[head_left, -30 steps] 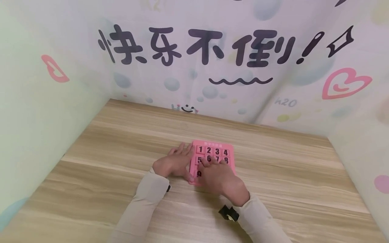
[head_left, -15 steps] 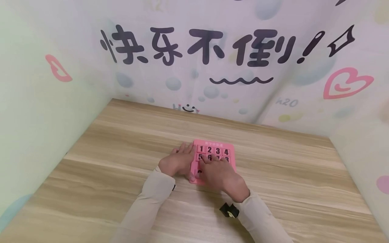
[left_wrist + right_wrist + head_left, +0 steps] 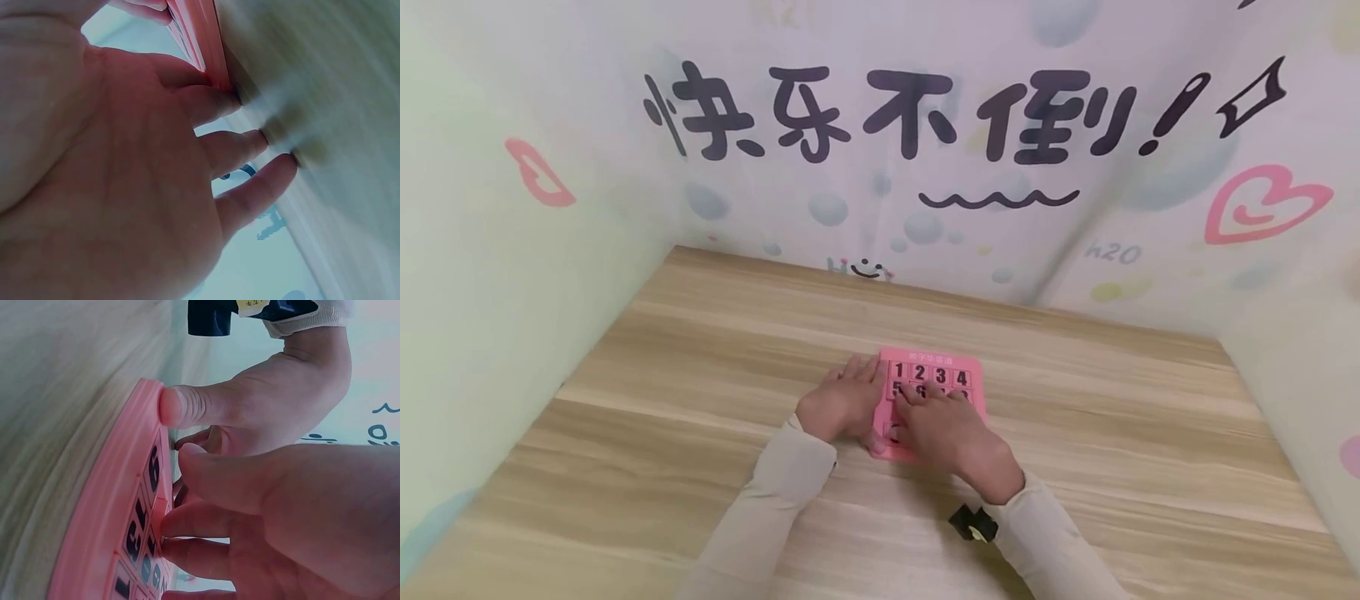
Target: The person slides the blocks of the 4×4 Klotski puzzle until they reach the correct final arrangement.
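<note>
A pink sliding number puzzle lies flat on the table, with tiles 1 to 4 along its far row. My left hand steadies its left edge, thumb on the near left corner. In the left wrist view the left hand has its fingers spread, fingertips against the table and the puzzle's side. My right hand lies over the tiles with extended fingers, fingertips on the second row, near the 5. The right wrist view has the right hand above the puzzle. It hides many tiles; a bare slot lies below the 5.
A wood-grain table surrounds the puzzle. Behind it hangs a printed backdrop with large black characters, and a pale side wall borders the left. A black strap piece sits at my right cuff.
The 5 tile has slid away from me, up into line with the 6, under my right fingertips. The left hand stays at the puzzle's left edge.
</note>
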### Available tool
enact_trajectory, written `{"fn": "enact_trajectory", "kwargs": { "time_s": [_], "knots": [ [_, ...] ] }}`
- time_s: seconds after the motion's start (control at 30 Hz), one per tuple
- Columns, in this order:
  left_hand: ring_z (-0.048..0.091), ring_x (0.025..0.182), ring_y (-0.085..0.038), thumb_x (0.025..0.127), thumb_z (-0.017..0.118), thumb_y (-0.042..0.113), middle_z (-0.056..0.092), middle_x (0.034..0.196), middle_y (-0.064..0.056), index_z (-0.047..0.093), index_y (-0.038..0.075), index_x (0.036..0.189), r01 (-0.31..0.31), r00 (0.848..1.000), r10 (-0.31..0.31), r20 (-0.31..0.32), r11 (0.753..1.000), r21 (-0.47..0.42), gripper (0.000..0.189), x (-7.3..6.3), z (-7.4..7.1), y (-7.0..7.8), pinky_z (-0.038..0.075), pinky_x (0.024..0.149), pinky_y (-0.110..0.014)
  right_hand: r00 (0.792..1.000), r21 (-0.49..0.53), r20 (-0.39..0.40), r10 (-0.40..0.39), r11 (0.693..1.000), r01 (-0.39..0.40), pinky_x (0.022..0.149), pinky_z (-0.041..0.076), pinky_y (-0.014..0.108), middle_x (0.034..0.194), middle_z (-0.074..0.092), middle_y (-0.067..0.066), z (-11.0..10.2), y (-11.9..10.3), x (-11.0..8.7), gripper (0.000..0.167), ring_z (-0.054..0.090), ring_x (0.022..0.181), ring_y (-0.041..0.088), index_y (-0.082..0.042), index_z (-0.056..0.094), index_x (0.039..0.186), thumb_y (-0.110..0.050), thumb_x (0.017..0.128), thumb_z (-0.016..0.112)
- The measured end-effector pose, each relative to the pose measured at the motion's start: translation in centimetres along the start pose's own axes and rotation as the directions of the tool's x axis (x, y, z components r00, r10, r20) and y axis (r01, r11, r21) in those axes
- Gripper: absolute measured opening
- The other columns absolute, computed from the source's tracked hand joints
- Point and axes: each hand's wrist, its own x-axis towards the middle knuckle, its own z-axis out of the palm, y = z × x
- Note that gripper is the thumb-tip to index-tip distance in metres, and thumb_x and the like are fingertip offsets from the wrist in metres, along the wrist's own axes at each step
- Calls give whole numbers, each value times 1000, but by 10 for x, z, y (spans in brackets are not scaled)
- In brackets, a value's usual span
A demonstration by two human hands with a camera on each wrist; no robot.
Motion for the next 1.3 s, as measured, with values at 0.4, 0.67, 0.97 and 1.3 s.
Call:
{"fn": "enact_trajectory", "kwargs": {
  "time_s": [0.4,0.67,0.97,1.3],
  "knots": [
    [8,153,-35,69,87,40,15,166,-12,19,5,158,-22,1000,22,-14,1000,5,118,-7,0,4,15,124,-49,1000,8,1,20,1000,-20,113,35,58,157,39,3,3,-2,-6,54,35,145,34,-15,48,149,-40,101,52],
    [9,153,-35,68,88,37,16,166,-13,21,4,158,-31,999,30,-20,999,-23,117,-9,0,4,16,123,-50,1000,6,2,14,1000,-15,113,35,58,157,39,4,3,-4,-5,56,35,145,35,-15,47,149,-44,101,51],
    [11,153,-36,67,89,37,17,166,-14,22,2,157,-24,999,24,-26,1000,-17,117,-10,1,6,18,122,-52,1000,-4,-9,7,1000,-7,114,35,56,158,39,4,2,-5,-8,58,36,145,35,-13,47,148,-46,101,50],
    [7,153,-36,69,87,40,14,166,-13,19,3,158,-29,999,28,-19,999,-14,118,-7,-2,5,17,123,-50,999,-17,-27,-21,1000,20,114,33,57,161,32,4,5,1,-11,55,30,147,35,-13,42,152,-38,103,48]
  ]
}}
